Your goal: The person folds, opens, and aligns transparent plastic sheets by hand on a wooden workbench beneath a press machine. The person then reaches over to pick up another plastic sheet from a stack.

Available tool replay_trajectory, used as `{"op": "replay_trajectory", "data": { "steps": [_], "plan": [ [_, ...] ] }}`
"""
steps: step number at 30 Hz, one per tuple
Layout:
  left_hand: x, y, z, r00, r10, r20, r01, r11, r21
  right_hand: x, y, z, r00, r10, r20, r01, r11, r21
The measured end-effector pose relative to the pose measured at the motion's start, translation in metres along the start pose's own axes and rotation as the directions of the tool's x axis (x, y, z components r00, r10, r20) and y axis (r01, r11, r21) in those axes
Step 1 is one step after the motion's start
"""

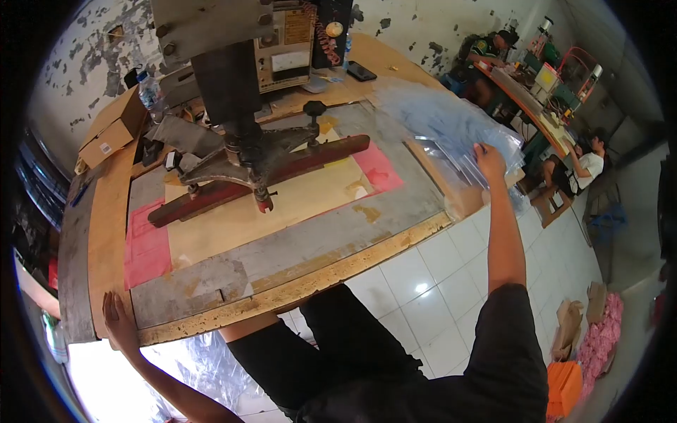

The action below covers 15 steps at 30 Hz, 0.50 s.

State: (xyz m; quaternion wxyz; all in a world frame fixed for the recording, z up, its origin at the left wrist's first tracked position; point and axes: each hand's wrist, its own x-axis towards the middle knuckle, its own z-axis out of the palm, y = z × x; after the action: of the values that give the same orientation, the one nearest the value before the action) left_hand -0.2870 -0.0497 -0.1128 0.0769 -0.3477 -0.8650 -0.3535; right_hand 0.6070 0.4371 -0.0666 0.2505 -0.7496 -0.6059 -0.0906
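Observation:
On the right, my right hand point(490, 161) is closed at the pile of clear plastic sheets point(430, 116), its fingers pressed together on a sheet's edge. My left hand point(118, 321) rests at the front left edge of the worktable point(109, 247), fingers stretched out, holding nothing. Between my hands stands a press with a long red bar point(296, 166) over a yellowish sheet point(247, 229). Pink material shows at the sheet's left end point(148, 240) and right end point(377, 169).
A cardboard box point(113, 130) and a water bottle point(150, 92) stand at the back left. A phone point(361, 70) lies at the back. Two people sit at the right near a bench with machines point(522, 92). Orange bags point(564, 388) lie on the floor.

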Motion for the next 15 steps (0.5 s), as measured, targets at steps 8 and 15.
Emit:
{"op": "replay_trajectory", "data": {
  "steps": [8,15],
  "plan": [
    [-0.001,0.005,-0.003,1.000,-0.013,-0.005,0.013,0.999,-0.038,0.029,0.037,-0.026,0.966,-0.256,-0.043,0.259,0.952,0.161],
    [0.006,-0.013,0.000,0.998,0.061,0.026,-0.062,0.998,0.030,0.010,0.056,-0.083,0.951,-0.254,0.174,0.248,0.967,0.061]
  ]
}}
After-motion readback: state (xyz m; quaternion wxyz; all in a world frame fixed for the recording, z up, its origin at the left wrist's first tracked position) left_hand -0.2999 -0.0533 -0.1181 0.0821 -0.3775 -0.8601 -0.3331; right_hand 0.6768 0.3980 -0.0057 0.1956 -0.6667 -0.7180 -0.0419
